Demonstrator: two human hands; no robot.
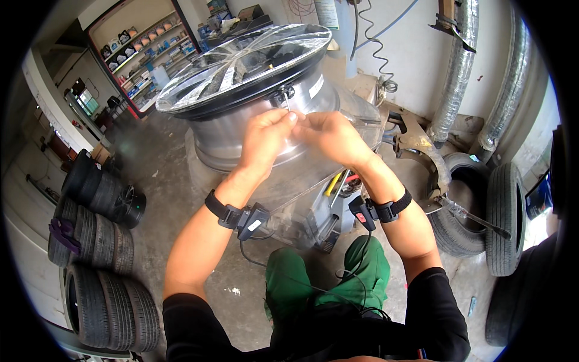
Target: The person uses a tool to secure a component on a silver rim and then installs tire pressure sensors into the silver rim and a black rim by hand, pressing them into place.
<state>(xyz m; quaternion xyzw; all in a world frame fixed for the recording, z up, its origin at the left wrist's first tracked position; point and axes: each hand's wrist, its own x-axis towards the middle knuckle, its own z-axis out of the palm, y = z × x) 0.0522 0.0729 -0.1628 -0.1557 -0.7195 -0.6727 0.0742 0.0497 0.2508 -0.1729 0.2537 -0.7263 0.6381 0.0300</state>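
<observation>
A silver alloy wheel rim [241, 66] without a tyre sits tilted on a grey machine [301, 193]. My left hand [265, 136] and my right hand [332, 136] are pressed together against the rim's side wall, just below its black edge. The fingertips of both hands pinch a small thin part [297, 119] between them; what it is I cannot make out. A small dark valve-like fitting [283, 93] pokes out of the rim just above my hands. Each wrist wears a black band with a small device and a cable.
Stacked tyres [96, 241] lie at the left, more tyres [494, 211] lean at the right wall. A metal arm [422, 151] of the machine reaches out at right. Corrugated ducts [458, 66] run up the wall. Shelves [145, 48] stand behind. Concrete floor [163, 163] surrounds.
</observation>
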